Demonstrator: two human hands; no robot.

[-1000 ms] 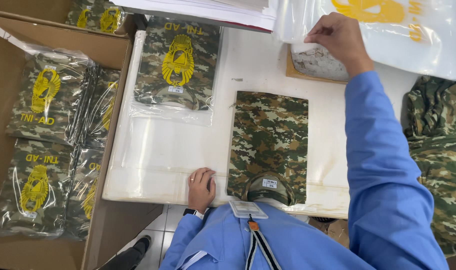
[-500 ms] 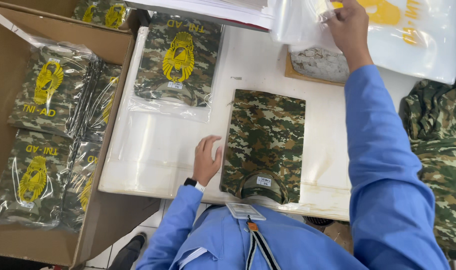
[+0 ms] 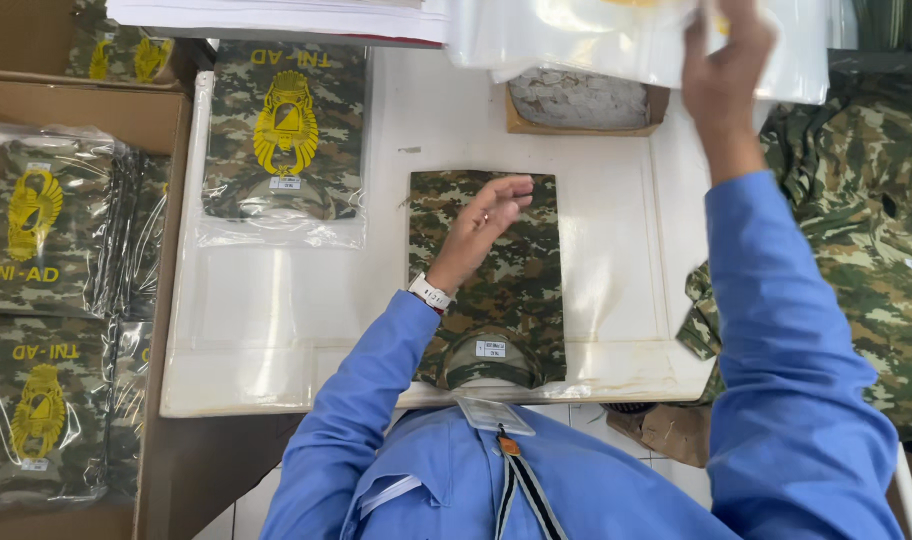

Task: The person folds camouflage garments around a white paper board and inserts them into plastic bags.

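A folded camouflage shirt (image 3: 506, 290) lies flat on the white table (image 3: 616, 250), collar toward me. My left hand (image 3: 481, 225) hovers above its upper part, fingers loosely apart, holding nothing. My right hand (image 3: 721, 75) is raised at the far edge and grips a clear plastic bag (image 3: 616, 40) from a stack of bags. A bagged camouflage shirt (image 3: 281, 140) with a yellow emblem lies on the table's left side.
A cardboard box (image 3: 71, 110) at the left holds several bagged shirts (image 3: 41, 225). Loose camouflage garments (image 3: 866, 220) pile up at the right. A small brown tray with a grey pad (image 3: 581, 100) sits at the back, beside a white paper stack (image 3: 276, 15).
My left hand lifted from the table's near edge and moved up over the shirt. My right hand rose higher with the plastic bag. The view shifted closer.
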